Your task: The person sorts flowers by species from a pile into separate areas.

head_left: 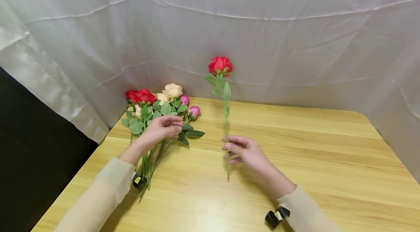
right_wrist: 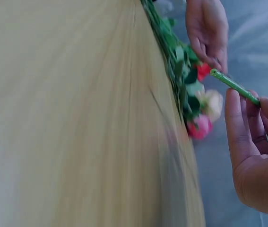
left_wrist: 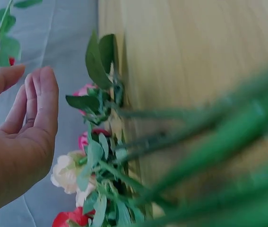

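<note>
With thumb and fingertips my right hand [head_left: 250, 154] pinches the green stem of a red rose [head_left: 220, 65]. The rose stands upright over the table, its bloom at the top and a few leaves below it. In the right wrist view the cut end of the stem [right_wrist: 237, 88] points out past the fingers. My left hand [head_left: 162, 128] is over a bunch of flowers, fingers loosely bent with nothing between them. The bunch lies on the table: red blooms [head_left: 141, 96], cream blooms [head_left: 172, 91], pink blooms [head_left: 195, 111] and long stems [left_wrist: 209, 123].
The flowers lie on the left part of a wood-grain table [head_left: 308, 144]. A grey-white curtain [head_left: 262, 35] hangs behind the table's far edge and round its sides. Black fabric [head_left: 36, 148] shows at far left. Both sleeves carry small black devices [head_left: 277, 216] at the wrist.
</note>
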Demonstrator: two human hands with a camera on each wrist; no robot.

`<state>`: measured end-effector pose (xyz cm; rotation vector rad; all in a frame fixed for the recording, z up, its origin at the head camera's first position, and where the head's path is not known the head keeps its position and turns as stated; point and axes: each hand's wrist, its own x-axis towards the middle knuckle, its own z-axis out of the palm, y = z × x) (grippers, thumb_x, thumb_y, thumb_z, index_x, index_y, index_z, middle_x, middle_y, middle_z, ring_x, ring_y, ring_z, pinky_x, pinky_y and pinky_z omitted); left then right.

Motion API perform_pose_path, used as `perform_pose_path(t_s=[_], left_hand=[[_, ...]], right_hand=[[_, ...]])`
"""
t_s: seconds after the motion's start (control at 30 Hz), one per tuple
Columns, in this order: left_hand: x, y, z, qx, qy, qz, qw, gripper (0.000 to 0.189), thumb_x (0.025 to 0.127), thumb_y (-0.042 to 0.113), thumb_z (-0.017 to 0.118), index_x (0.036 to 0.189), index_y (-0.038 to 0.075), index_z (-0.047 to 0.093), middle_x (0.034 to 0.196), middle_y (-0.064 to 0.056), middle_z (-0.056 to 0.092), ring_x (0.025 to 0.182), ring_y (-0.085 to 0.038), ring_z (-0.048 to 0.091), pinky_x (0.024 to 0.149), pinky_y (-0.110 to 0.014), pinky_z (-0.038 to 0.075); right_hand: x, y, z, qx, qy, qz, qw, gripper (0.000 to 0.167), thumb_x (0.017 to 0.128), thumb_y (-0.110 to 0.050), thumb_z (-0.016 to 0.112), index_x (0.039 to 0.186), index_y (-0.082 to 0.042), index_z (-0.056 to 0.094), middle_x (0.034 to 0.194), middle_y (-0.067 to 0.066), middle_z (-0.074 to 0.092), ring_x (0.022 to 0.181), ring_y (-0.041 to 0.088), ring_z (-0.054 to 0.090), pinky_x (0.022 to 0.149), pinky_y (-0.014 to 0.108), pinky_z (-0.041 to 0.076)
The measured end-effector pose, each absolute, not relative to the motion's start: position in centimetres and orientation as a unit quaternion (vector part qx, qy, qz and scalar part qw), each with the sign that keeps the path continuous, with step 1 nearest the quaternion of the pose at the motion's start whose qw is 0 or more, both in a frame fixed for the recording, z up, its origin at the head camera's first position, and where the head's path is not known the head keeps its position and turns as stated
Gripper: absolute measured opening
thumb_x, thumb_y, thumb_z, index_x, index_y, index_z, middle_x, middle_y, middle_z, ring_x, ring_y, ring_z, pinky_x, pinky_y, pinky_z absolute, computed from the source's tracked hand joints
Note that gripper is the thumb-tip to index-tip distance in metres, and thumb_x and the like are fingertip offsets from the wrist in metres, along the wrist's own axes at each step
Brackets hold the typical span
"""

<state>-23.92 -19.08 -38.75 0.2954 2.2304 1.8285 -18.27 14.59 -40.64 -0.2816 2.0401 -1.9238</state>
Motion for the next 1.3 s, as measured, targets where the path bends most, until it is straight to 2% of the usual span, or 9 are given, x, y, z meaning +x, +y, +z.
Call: perform_pose_path(t_s=[0.2, 0.3, 0.57, 0.77, 1.0, 1.3], left_hand=[[-23.5, -20.5, -39.3, 0.095, 0.793, 0.585, 0.14, 0.051, 0.1, 0.008, 0.068, 0.145, -0.008, 0.051, 0.138, -0.03, 0.059, 0.119, -0.044, 0.063, 0.098, -0.043, 0.061], [-23.3, -21.1, -39.6, 0.101, 0.801, 0.573, 0.142, 0.05, 0.099, 0.009, 0.069, 0.144, -0.008, 0.053, 0.136, -0.029, 0.061, 0.117, -0.041, 0.065, 0.097, -0.042, 0.061], [-22.7, -22.8, -39.9, 0.113, 0.833, 0.52, 0.153, 0.053, 0.098, 0.012, 0.071, 0.144, -0.008, 0.053, 0.136, -0.026, 0.063, 0.111, -0.028, 0.069, 0.095, -0.035, 0.061], [-22.4, -23.2, -40.1, 0.123, 0.849, 0.486, 0.168, 0.051, 0.099, 0.011, 0.069, 0.143, -0.008, 0.053, 0.132, -0.023, 0.066, 0.113, -0.028, 0.068, 0.093, -0.029, 0.058], [-22.3, -23.1, -40.4, 0.139, 0.849, 0.479, 0.174, 0.052, 0.098, 0.011, 0.071, 0.142, -0.01, 0.052, 0.134, -0.025, 0.065, 0.118, -0.034, 0.067, 0.097, -0.034, 0.059], [-22.2, -22.8, -40.4, 0.138, 0.843, 0.487, 0.181, 0.054, 0.095, 0.006, 0.072, 0.142, -0.012, 0.052, 0.134, -0.028, 0.064, 0.114, -0.034, 0.069, 0.093, -0.036, 0.062]], right_hand=[[-17.0, 19.1, -40.3, -0.075, 0.741, -0.653, 0.136, 0.045, 0.105, -0.02, 0.065, 0.142, 0.006, 0.058, 0.117, 0.024, 0.071, 0.093, 0.025, 0.074, 0.076, 0.033, 0.066], [-16.6, 21.2, -40.2, -0.063, 0.744, -0.655, 0.119, 0.047, 0.105, -0.02, 0.064, 0.143, 0.007, 0.056, 0.116, 0.021, 0.072, 0.095, 0.025, 0.074, 0.076, 0.033, 0.066], [-15.5, 26.6, -39.7, -0.027, 0.756, -0.65, 0.077, 0.055, 0.105, -0.027, 0.065, 0.147, 0.007, 0.053, 0.108, -0.001, 0.077, 0.098, 0.02, 0.073, 0.077, 0.031, 0.065], [-14.3, 31.1, -39.8, -0.008, 0.77, -0.636, 0.056, 0.046, 0.105, -0.03, 0.065, 0.144, -0.006, 0.062, 0.109, -0.004, 0.077, 0.097, 0.017, 0.072, 0.076, 0.03, 0.065], [-12.6, 35.2, -40.0, 0.025, 0.771, -0.635, 0.044, 0.038, 0.105, -0.029, 0.065, 0.141, -0.017, 0.066, 0.109, -0.007, 0.077, 0.095, 0.013, 0.071, 0.074, 0.029, 0.065], [-10.9, 40.3, -40.5, 0.055, 0.754, -0.652, 0.046, 0.027, 0.106, -0.024, 0.063, 0.131, -0.031, 0.072, 0.108, -0.009, 0.077, 0.095, 0.011, 0.072, 0.074, 0.027, 0.064]])
